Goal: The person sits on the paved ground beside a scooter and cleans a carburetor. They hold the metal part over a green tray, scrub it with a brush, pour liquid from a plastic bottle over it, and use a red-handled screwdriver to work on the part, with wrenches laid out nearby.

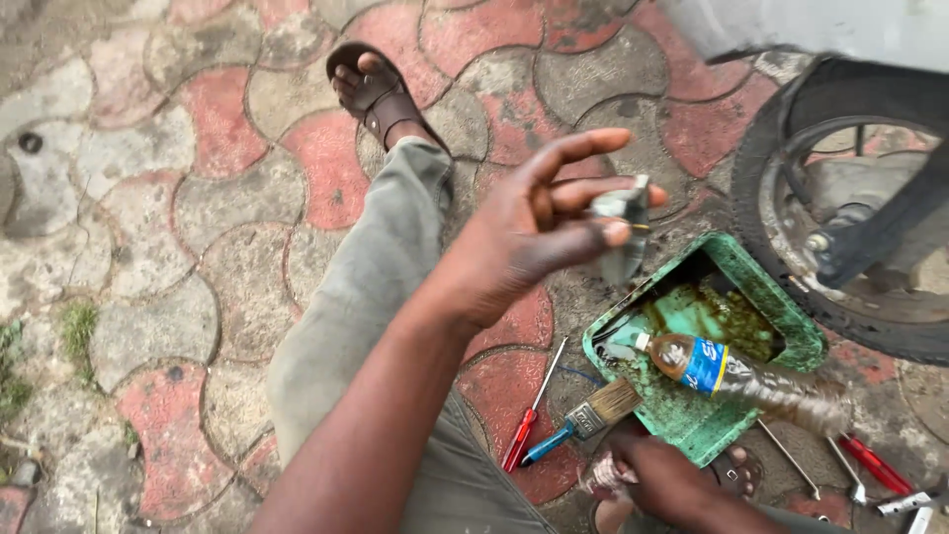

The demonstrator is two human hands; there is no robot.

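Paved floor, sandalled foot extended. Left hand: grip closed around a small grey metal part, fingertips pinching, held above the green tray. Red screwdriver and blue-handled brush lie beside the tray. Right hand: low, grip state cannot be told. Plastic bottle tilted over the tray. Risk: greasy fingers may let the part slip into the oily tray.

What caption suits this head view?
Left hand lifts a small metal part above a green tray; right hand rests below.
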